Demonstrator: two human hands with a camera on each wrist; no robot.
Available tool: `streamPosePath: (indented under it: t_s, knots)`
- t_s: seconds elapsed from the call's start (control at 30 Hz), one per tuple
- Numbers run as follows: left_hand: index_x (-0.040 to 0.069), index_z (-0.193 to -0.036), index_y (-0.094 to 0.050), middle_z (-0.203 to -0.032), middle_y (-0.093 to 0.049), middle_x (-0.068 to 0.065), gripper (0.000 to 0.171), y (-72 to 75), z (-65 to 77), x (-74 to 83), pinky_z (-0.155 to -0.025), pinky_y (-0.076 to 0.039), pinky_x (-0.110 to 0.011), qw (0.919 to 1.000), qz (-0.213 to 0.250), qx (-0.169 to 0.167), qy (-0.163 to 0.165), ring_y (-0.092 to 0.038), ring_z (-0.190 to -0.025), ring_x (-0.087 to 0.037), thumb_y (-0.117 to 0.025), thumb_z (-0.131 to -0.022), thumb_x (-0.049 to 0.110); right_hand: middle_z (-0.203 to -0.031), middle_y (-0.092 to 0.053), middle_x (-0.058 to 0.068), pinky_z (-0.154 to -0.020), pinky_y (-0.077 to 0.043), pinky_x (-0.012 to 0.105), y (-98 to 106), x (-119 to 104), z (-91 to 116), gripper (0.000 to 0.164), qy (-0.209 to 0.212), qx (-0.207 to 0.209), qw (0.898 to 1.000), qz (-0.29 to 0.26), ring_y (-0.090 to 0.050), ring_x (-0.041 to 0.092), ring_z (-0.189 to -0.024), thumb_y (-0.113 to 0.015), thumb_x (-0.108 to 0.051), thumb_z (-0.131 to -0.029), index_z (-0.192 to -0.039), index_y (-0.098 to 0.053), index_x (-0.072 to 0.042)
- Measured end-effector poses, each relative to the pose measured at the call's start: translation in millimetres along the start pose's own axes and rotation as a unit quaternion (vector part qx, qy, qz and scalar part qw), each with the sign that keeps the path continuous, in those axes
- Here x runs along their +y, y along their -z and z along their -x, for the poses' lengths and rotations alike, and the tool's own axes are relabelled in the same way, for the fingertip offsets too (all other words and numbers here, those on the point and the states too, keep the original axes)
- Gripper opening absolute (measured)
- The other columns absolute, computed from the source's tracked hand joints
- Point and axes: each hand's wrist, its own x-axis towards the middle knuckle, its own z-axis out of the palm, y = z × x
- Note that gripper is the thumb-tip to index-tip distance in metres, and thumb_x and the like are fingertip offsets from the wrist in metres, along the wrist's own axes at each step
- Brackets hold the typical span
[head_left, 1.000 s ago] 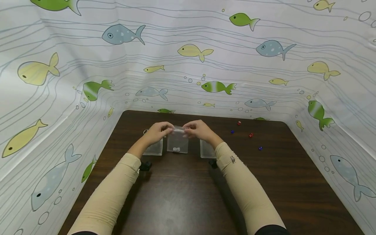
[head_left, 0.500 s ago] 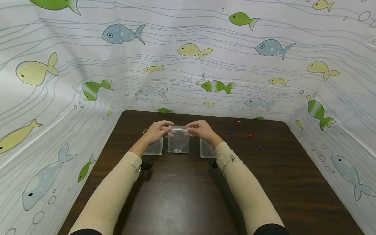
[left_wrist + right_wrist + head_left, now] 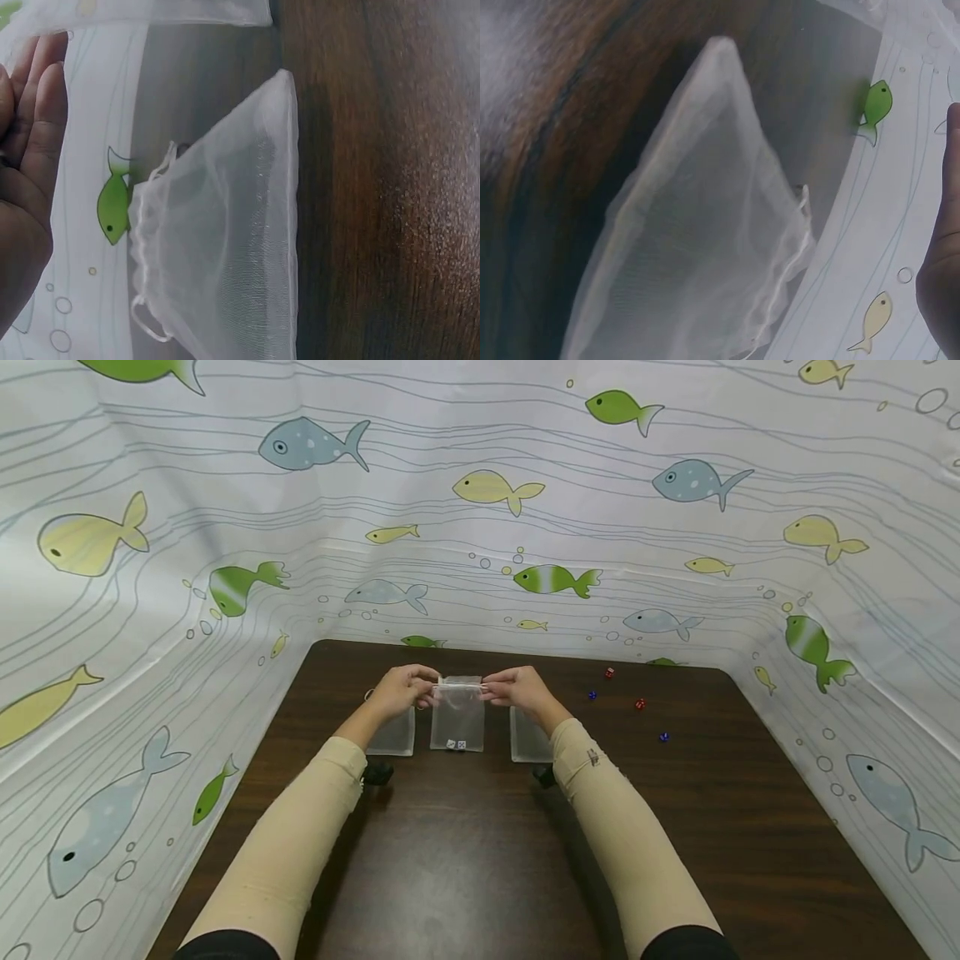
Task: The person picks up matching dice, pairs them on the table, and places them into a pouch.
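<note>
A sheer white drawstring pouch hangs between both hands at the far middle of the table, its neck stretched across. My left hand pinches the drawstring at the pouch's left side. At the other side, my right hand pinches the string too. Two white dice show through the mesh along the bottom. A second sheer pouch lies below the left hand, its loops showing in the left wrist view. Another like it lies below the right hand. The fingertips of the right hand are out of frame in the right wrist view.
Red dice and blue dice lie scattered at the table's back right. The dark wooden table reaches a fish-printed curtain at the back and sides.
My hands have drawn slightly apart, and the pouch's bunched neck is now spread wide and straight. Its two dice have shifted slightly right with it. The loose dice stay where they were.
</note>
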Motion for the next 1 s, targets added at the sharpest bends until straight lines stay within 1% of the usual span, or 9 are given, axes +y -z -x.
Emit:
streamPosePath:
  t_s: [0.17,0.27,0.37,0.57,0.7,0.8,0.83,0.9,1.0]
  knots:
    - [-0.01,-0.134,-0.057,-0.101,-0.073,-0.023,0.031,1.4,-3.6,-6.0,-0.086,-0.058,-0.049,1.0,-0.004,0.001,-0.002,-0.071,-0.098,-0.041,-0.051,-0.106,0.002,-0.114,-0.07,0.027,-0.097,-0.05,0.05,9.2,8.1,-3.1,0.031,-0.005,0.008,1.0,-0.017,-0.076,0.018,-0.088,-0.061,0.0,-0.1,-0.128,-0.063,0.013]
    - [-0.012,-0.134,-0.056,-0.102,-0.074,-0.024,0.032,1.9,-6.3,-9.2,-0.083,-0.059,-0.043,1.0,-0.006,0.002,-0.004,-0.072,-0.097,-0.04,-0.051,-0.106,0.002,-0.118,-0.067,0.031,-0.096,-0.052,0.047,14.1,10.7,-3.9,0.033,-0.009,0.012,1.0,-0.02,-0.075,0.016,-0.086,-0.061,-0.001,-0.101,-0.131,-0.06,0.013]
    - [-0.012,-0.134,-0.056,-0.102,-0.073,-0.025,0.032,2.1,-8.7,-11.0,-0.081,-0.06,-0.041,1.0,-0.006,0.003,-0.003,-0.072,-0.096,-0.04,-0.052,-0.106,0.002,-0.121,-0.065,0.032,-0.096,-0.052,0.046,17.7,12.9,-5.0,0.035,-0.01,0.011,1.0,-0.022,-0.076,0.017,-0.088,-0.061,-0.001,-0.101,-0.133,-0.059,0.014]
    - [-0.013,-0.131,-0.057,-0.102,-0.073,-0.024,0.03,2.2,-11.5,-15.3,-0.084,-0.059,-0.045,0.9998,-0.005,0.016,0.005,-0.071,-0.098,-0.043,-0.051,-0.106,0.002,-0.118,-0.067,0.031,-0.098,-0.051,0.049,21.7,17.2,-6.7,0.03,-0.006,0.028,0.999,-0.038,-0.073,0.031,-0.1,-0.061,-0.001,-0.101,-0.128,-0.064,0.011]
    - [-0.012,-0.13,-0.058,-0.103,-0.073,-0.025,0.029,1.3,-12.7,-17.6,-0.087,-0.057,-0.05,0.9997,-0.01,0.019,0.009,-0.071,-0.099,-0.042,-0.051,-0.107,0.004,-0.118,-0.067,0.031,-0.098,-0.05,0.051,24.0,19.7,-8.9,0.029,-0.002,0.031,0.999,-0.036,-0.074,0.03,-0.099,-0.06,-0.001,-0.101,-0.127,-0.064,0.011]
    - [-0.01,-0.131,-0.058,-0.11,-0.071,-0.027,0.03,0.4,-13.0,-18.0,-0.088,-0.056,-0.051,0.9995,-0.025,0.018,0.006,-0.071,-0.1,-0.041,-0.05,-0.108,0.007,-0.12,-0.065,0.032,-0.099,-0.049,0.052,25.0,20.4,-10.5,0.031,0.001,0.023,0.999,-0.034,-0.074,0.029,-0.099,-0.06,-0.001,-0.102,-0.13,-0.061,0.012]
    - [-0.009,-0.132,-0.058,-0.113,-0.07,-0.027,0.031,0.4,-12.9,-18.0,-0.088,-0.057,-0.05,0.999,-0.039,0.021,0.004,-0.071,-0.101,-0.04,-0.05,-0.108,0.009,-0.122,-0.065,0.032,-0.1,-0.048,0.052,25.2,20.6,-11.1,0.033,0.002,0.02,0.999,-0.035,-0.073,0.03,-0.101,-0.059,-0.002,-0.102,-0.132,-0.06,0.013]
    - [-0.004,-0.137,-0.057,-0.122,-0.068,-0.026,0.035,0.8,-12.8,-18.3,-0.089,-0.056,-0.05,0.9971,-0.07,0.028,0.001,-0.07,-0.103,-0.04,-0.049,-0.109,0.016,-0.127,-0.063,0.031,-0.102,-0.047,0.052,25.7,20.7,-12.2,0.036,0.004,0.015,0.999,-0.032,-0.07,0.033,-0.109,-0.058,-0.004,-0.103,-0.136,-0.057,0.012]
    - [0.006,-0.148,-0.05,-0.141,-0.057,-0.022,0.043,1.5,-13.5,-18.4,-0.096,-0.052,-0.053,0.9931,-0.111,0.038,0.004,-0.063,-0.117,-0.04,-0.045,-0.111,0.027,-0.139,-0.058,0.025,-0.107,-0.044,0.05,26.6,20.1,-12.2,0.04,0.011,0.009,1.0,-0.001,-0.059,0.037,-0.126,-0.055,-0.008,-0.106,-0.144,-0.051,0.007]
